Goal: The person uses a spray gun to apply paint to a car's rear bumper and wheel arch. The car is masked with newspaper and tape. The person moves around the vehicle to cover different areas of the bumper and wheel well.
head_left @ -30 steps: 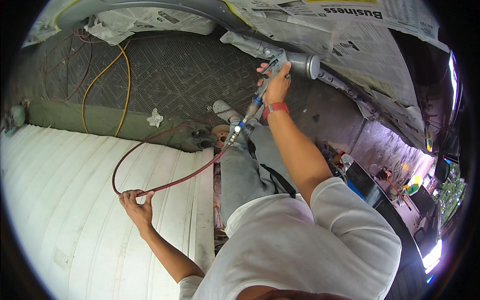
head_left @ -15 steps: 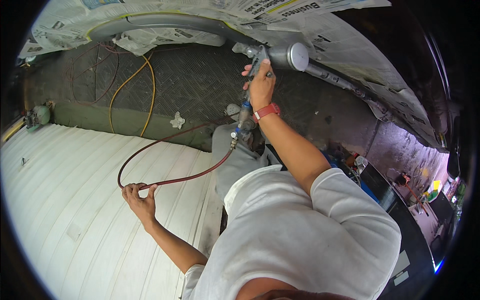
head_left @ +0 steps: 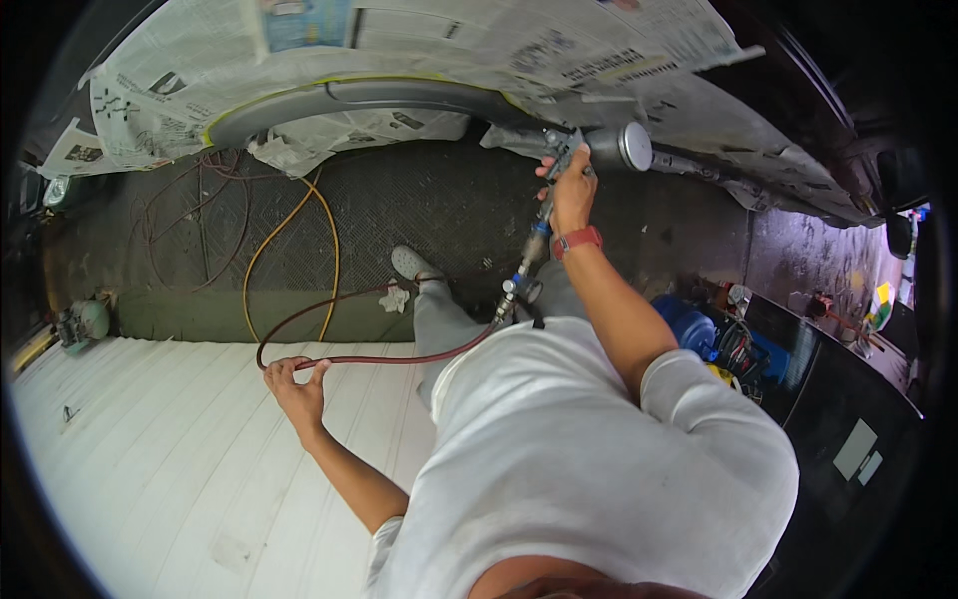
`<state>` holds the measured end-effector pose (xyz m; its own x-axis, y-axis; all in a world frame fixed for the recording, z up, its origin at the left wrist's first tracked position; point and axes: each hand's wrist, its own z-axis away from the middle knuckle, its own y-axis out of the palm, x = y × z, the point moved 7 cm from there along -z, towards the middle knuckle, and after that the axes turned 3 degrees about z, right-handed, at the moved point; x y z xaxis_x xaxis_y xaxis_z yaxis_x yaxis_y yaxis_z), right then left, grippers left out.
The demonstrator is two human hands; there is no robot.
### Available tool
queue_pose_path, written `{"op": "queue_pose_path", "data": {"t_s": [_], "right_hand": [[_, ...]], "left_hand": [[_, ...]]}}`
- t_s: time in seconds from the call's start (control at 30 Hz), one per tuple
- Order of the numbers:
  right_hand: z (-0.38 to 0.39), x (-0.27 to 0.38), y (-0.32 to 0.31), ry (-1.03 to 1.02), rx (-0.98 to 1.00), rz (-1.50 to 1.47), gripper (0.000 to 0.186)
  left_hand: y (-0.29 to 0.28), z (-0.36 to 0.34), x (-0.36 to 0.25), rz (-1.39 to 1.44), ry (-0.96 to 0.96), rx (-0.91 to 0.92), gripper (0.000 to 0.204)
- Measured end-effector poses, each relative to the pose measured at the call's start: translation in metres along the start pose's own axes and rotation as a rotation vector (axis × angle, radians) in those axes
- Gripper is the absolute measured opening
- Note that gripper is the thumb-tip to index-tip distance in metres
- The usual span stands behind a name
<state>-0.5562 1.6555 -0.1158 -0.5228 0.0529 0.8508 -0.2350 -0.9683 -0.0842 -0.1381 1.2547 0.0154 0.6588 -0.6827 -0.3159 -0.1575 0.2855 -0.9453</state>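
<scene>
My right hand point(head_left: 573, 195), with a red watch on its wrist, is wrapped round the handle of a paint spray gun point(head_left: 561, 147). The gun's grey cup point(head_left: 621, 147) with a pale round lid sticks out to the right. Below the grip, a fitting with blue parts point(head_left: 511, 286) joins the gun to a dark red air hose point(head_left: 419, 357). That hose curves left in a loop, and my left hand point(head_left: 297, 392) pinches it at the bend. Just beyond the gun lies a grey curved trim strip point(head_left: 399, 97), edged with yellow tape and surrounded by newspaper point(head_left: 479, 45).
A white ribbed sheet point(head_left: 180, 449) spreads at the left. On the dark floor lie a yellow hose point(head_left: 261, 250), thin red hose coils point(head_left: 200, 190) and a crumpled white scrap point(head_left: 394, 298) by my shoe point(head_left: 409, 263). Blue containers point(head_left: 689, 324) and tools stand at the right.
The spray gun has shifted to the right along the papered panel. My view has moved, and my left shoe now shows. My left hand keeps its hold on the hose.
</scene>
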Motion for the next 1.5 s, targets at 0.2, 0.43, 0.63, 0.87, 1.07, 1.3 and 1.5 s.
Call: {"op": "queue_pose_path", "data": {"t_s": [0.2,0.43,0.63,0.87,1.07,1.3,1.5], "right_hand": [[0.07,0.042,0.067,-0.158,0.102,0.048,0.061],[0.136,0.077,0.153,-0.175,0.422,0.039,0.065],[0.124,0.074,0.149,-0.114,0.414,0.045,0.063],[0.047,0.053,0.043,-0.065,0.1,0.015,0.064],[-0.026,0.005,-0.016,-0.027,-0.04,0.081,0.065],[-0.007,-0.005,0.008,-0.078,-0.097,0.129,0.061],[0.093,0.035,0.085,-0.209,0.016,0.086,0.06]], "left_hand": [[0.013,-0.076,0.024,-0.005,0.251,0.135,0.053],[0.036,-0.125,0.016,-0.033,0.449,0.285,0.061],[0.055,-0.138,-0.013,-0.06,0.52,0.37,0.066],[0.063,-0.128,-0.046,-0.117,0.556,0.358,0.068],[0.068,-0.104,-0.064,-0.143,0.535,0.368,0.068],[0.064,-0.104,-0.028,-0.193,0.539,0.287,0.065],[0.081,-0.145,0.057,-0.165,0.513,0.402,0.068]]}}
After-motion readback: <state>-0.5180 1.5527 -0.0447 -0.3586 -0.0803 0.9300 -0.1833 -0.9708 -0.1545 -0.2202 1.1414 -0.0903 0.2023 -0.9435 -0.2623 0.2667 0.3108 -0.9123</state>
